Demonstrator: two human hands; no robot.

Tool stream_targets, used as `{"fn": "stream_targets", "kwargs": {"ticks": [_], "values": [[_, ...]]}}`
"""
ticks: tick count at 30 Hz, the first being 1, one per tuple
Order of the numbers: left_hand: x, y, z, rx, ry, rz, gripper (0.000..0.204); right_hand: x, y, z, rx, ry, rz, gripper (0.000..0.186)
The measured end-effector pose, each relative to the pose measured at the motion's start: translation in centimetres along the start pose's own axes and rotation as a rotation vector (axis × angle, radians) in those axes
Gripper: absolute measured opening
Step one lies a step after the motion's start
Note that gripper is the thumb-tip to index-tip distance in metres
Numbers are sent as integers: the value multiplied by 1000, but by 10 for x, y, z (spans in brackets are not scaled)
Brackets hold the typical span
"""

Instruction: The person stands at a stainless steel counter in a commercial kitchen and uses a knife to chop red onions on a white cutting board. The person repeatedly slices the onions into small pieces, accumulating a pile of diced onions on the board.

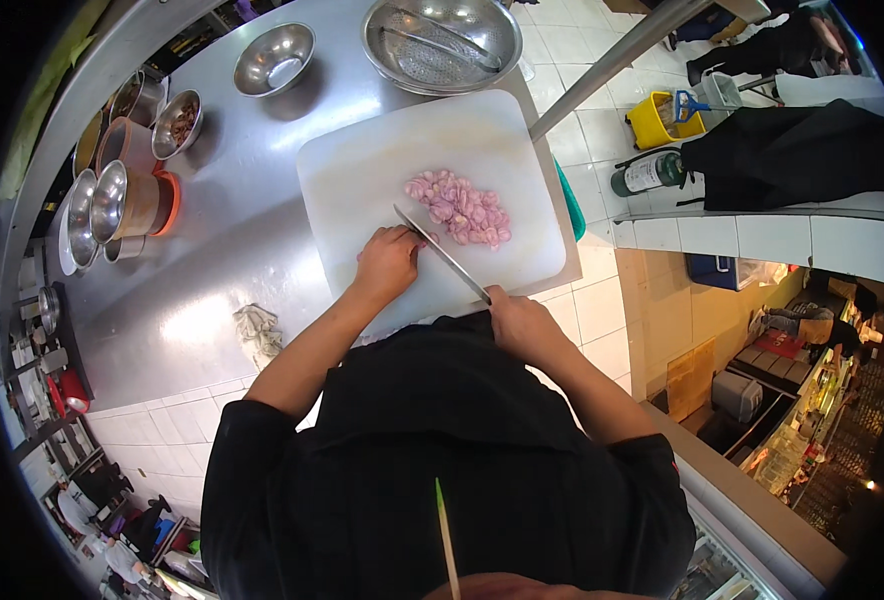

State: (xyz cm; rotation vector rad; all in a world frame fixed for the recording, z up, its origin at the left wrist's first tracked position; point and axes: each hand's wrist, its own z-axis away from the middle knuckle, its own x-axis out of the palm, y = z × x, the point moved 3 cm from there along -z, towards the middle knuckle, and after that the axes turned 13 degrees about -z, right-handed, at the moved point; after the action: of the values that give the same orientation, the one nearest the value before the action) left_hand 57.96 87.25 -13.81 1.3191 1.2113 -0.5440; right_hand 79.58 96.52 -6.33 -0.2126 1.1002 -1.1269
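Shallot slicing at the steel counter

Step in hand, as I judge it: slicing. A loose heap of thin pink-and-white shallot slices [462,207] lies mid-board on a white, round-cornered plastic cutting board [347,165]. Right hand [522,322] closed around the handle of a long, straight metal knife [449,255], blade slanting away to the left, just beside the heap. Left hand [390,262] near the blade's tip, fingers bent and drawn together; cannot tell what, if anything, is pinched beneath them. Next cut would call for tucked fingertips and a steady blade.

Containers, far side of counter: wide perforated steel bowl [417,70], silver metal tongs [438,50] resting in it. Round, shiny steel bowl [274,62] left of that, no contents seen. Small, deep steel bowl [196,133] farther left holds reddish-brown pieces [181,121], kind unclear.
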Motion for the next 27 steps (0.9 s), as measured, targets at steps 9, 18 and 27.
{"fn": "stream_targets", "kwargs": {"ticks": [9,18,27], "values": [[3,-2,5,-16,-20,-47,8,8,6,-1,-33,21,-33,23],[-38,-11,-8,-172,82,111,12,-11,2,0,-71,137,-68,26],[-68,-53,19,-317,-376,79,23,-2,12,-8,-12,114,-114,26]]}}
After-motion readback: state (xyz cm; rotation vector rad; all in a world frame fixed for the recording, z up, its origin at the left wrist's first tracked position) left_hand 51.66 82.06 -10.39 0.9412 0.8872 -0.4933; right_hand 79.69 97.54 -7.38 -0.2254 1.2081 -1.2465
